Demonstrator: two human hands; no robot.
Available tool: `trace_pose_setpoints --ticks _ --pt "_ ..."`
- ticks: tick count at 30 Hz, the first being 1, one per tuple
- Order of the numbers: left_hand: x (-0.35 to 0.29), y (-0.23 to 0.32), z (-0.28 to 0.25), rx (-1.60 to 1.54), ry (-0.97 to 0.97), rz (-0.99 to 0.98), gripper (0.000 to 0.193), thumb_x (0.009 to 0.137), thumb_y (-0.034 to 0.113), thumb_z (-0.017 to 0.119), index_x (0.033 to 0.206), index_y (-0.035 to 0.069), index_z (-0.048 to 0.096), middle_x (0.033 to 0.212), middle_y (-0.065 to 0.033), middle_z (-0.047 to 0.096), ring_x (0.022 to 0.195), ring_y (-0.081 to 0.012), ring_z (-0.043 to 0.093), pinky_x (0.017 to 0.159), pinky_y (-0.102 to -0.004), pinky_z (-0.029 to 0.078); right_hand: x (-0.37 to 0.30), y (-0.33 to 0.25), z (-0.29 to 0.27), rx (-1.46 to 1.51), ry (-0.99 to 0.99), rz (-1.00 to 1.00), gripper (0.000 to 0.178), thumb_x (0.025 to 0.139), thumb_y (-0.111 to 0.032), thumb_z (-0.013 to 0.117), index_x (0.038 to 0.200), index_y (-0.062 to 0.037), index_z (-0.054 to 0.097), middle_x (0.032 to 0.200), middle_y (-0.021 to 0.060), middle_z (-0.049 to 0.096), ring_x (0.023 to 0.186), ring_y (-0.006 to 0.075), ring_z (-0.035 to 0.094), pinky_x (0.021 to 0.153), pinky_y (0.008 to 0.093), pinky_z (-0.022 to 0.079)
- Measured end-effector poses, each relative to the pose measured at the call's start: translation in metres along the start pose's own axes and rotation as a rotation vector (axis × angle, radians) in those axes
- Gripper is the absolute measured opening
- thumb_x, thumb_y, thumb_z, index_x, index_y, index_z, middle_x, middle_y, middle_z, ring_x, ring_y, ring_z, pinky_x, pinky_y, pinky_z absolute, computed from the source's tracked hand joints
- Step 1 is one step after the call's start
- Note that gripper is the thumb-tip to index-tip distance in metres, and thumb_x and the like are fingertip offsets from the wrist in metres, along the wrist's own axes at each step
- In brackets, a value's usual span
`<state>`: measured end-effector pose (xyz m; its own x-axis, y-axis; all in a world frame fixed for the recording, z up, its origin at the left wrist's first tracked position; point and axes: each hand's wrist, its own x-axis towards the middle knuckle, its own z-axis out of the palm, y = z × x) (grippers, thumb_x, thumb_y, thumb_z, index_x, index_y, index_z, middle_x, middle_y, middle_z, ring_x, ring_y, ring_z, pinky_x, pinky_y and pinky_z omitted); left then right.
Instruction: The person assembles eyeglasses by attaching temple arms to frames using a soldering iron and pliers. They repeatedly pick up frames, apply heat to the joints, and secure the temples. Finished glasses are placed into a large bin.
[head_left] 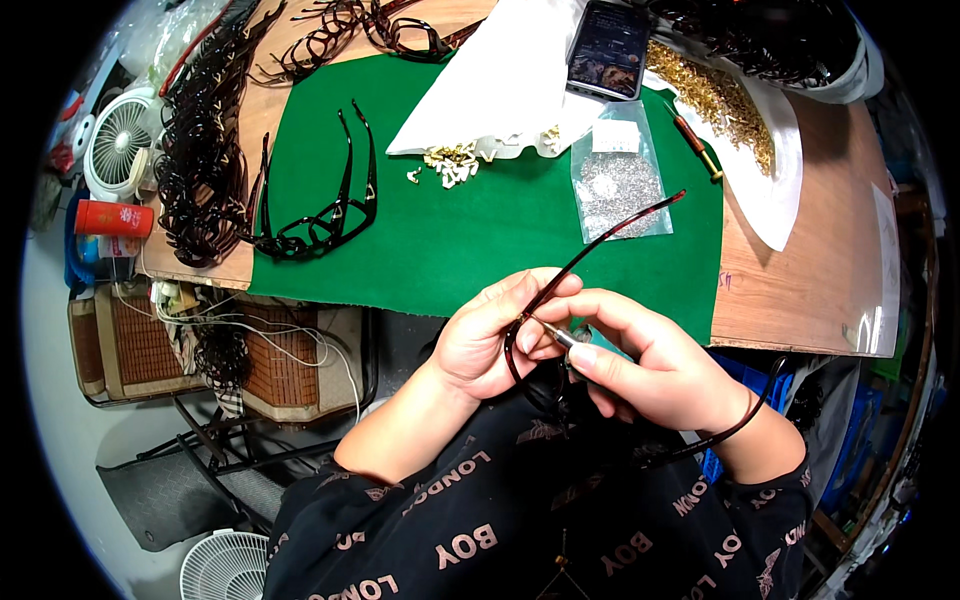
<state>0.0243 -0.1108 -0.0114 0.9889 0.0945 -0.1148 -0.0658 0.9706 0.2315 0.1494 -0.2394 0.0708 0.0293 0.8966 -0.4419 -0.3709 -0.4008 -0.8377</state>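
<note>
My left hand (488, 338) grips a dark tortoiseshell eyeglass frame (601, 236) close to its hinge, just in front of the table edge. One temple points up and right over the green mat; the other (775, 385) reaches past my right forearm. My right hand (655, 368) is closed on a screwdriver (557, 333) with a teal handle. Its metal shaft points at the hinge beside my left fingers; whether the tip sits in a screw is too small to tell. The lenses' part of the frame is mostly hidden under my hands.
On the green mat (430, 245) lie dark glasses (318, 232), small gold pieces (455, 163) and a bag of tiny metal parts (625, 188). A phone (608, 50), a brown-handled tool (694, 143) and gold parts (725, 105) lie beyond. Stacked glasses (200, 150) line the left.
</note>
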Motion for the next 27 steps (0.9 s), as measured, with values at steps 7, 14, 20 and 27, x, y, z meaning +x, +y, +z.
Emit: trace_pose_setpoints --ticks 7,14,20,27 --pt "0.002 -0.002 -0.001 -0.047 0.002 -0.061 0.033 0.095 0.025 0.043 0.113 -0.002 0.052 0.079 -0.0084 0.060 0.058 -0.0143 0.057 0.055 -0.0404 0.055 -0.002 0.004 -0.002 0.372 -0.022 0.158 0.035 0.095 -0.026 0.046 0.124 -0.0070 0.041 0.084 0.0079 0.057 0.047 0.0099 0.051 0.036 0.0196 0.034" --pt "-0.003 -0.015 -0.001 0.144 0.094 -0.111 0.033 0.095 0.022 0.043 0.117 -0.003 0.051 0.103 -0.0127 0.062 0.059 -0.0134 0.053 0.058 -0.0374 0.053 -0.005 0.015 -0.012 0.292 -0.079 0.129 0.031 0.094 -0.018 0.047 0.121 -0.0028 0.042 0.086 0.0146 0.057 0.044 0.0132 0.048 0.037 0.0206 0.035" --pt "-0.055 0.033 0.083 0.509 -0.245 0.206 0.069 0.086 0.007 0.057 0.142 0.001 0.017 0.092 -0.0045 0.052 0.074 -0.0084 0.047 0.068 -0.0238 0.042 -0.010 0.020 -0.053 0.244 0.004 -0.181 0.035 0.093 -0.021 0.049 0.121 -0.0011 0.044 0.085 0.0162 0.057 0.046 0.0151 0.049 0.036 0.0221 0.035" --pt "-0.114 0.043 0.095 2.348 0.953 0.554 0.046 0.077 0.006 0.062 0.118 -0.007 0.048 0.075 -0.0143 0.060 0.062 -0.0279 0.060 0.057 -0.0337 0.048 0.014 0.032 -0.075 0.171 0.217 -0.098 0.033 0.094 -0.021 0.046 0.121 -0.0028 0.045 0.083 0.0121 0.055 0.045 0.0147 0.048 0.035 0.0215 0.036"
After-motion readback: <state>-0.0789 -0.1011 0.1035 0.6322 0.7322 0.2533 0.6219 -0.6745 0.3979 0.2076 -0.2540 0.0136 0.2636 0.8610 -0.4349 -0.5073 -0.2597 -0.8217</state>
